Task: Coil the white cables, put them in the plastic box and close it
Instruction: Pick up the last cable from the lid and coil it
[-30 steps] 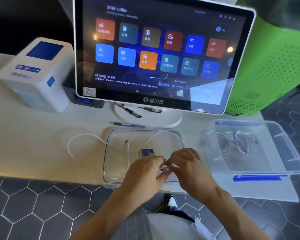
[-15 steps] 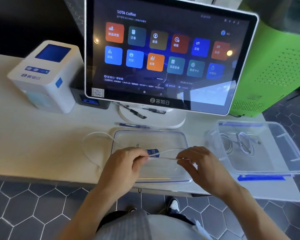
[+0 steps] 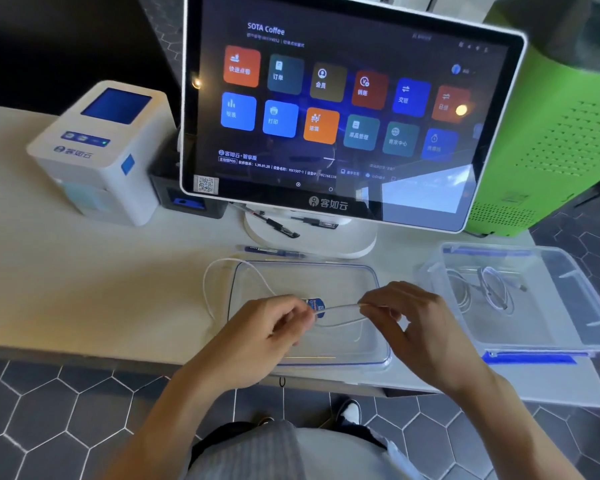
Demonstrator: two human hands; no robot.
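A thin white cable [image 3: 342, 310] is stretched between my two hands above the clear box lid [image 3: 361, 282], which lies flat on the counter with a blue sticker. My left hand [image 3: 271, 330] pinches one part of the cable and my right hand [image 3: 413, 320] pinches another, a doubled strand running between them. The rest of the cable loops out to the left over the counter and back. The clear plastic box [image 3: 575, 306] with blue clips stands open at the right, and coiled white cables [image 3: 489, 289] lie inside it.
A large touchscreen terminal [image 3: 343, 109] on a white stand rises just behind the lid. A white label printer [image 3: 101, 150] sits at the back left, a green cabinet [image 3: 561, 133] at the back right. Pens [image 3: 274, 251] lie by the stand. The counter edge runs under my wrists.
My hands have drawn apart, pulling a length of cable straight between them. The loose loop on the left has shrunk toward the lid.
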